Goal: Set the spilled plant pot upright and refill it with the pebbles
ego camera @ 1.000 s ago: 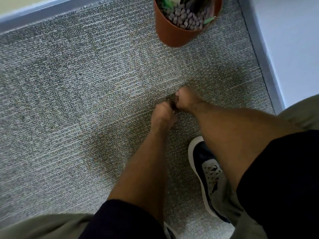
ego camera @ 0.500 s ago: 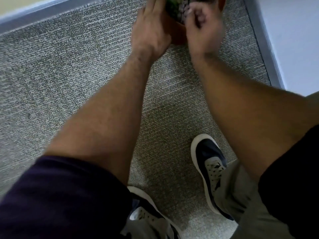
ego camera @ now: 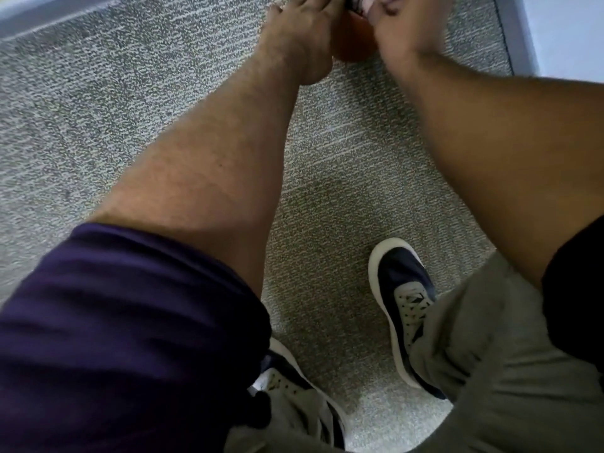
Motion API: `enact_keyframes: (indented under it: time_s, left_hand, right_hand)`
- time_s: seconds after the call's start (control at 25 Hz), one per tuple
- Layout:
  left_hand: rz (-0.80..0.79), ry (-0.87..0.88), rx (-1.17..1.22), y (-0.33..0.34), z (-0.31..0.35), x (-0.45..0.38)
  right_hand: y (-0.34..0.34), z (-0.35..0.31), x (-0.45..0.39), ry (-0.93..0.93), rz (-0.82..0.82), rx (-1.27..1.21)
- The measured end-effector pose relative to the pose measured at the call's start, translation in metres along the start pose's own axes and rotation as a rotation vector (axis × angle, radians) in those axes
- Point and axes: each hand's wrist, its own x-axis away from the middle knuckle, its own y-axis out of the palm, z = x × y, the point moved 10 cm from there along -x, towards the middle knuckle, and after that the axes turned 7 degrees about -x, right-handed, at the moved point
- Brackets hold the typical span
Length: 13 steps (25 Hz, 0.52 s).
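Observation:
The terracotta plant pot (ego camera: 354,40) stands upright on the carpet at the top edge of the view, mostly hidden between my hands. A few grey pebbles (ego camera: 355,4) show inside its rim. My left hand (ego camera: 305,34) lies against the pot's left side, its fingers running out of the frame. My right hand (ego camera: 403,27) is on the pot's right, with fingers curled over the rim above the pebbles. Whether those fingers hold any pebbles is hidden.
Grey speckled carpet (ego camera: 130,103) covers the floor. A grey baseboard (ego camera: 514,34) and a white wall run along the right, and another baseboard (ego camera: 49,18) crosses the top left. My two navy and grey shoes (ego camera: 403,299) stand below my arms.
One second ago both hands were pinched together low on the carpet. They have since risen to the pot, and now sit a little higher on it than half a second ago.

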Motion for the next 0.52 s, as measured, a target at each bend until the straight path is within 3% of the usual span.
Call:
enact_keyframes:
  time_s: [0.24,0.4,0.52]
  left_hand:
    - [-0.022,0.036,-0.1,0.02,-0.017,0.016]
    - [-0.11,-0.06,-0.095,0.058,-0.051,0.049]
    - [-0.167,-0.068,-0.075,0.082,-0.064,0.071]
  right_hand:
    - [0.004,-0.014,0.024,-0.242,0.015,0.054]
    - [-0.001,-0.016,0.036,-0.241,0.08,-0.005]
    - [0.0,-0.032,0.057,-0.397,0.094,0.127]
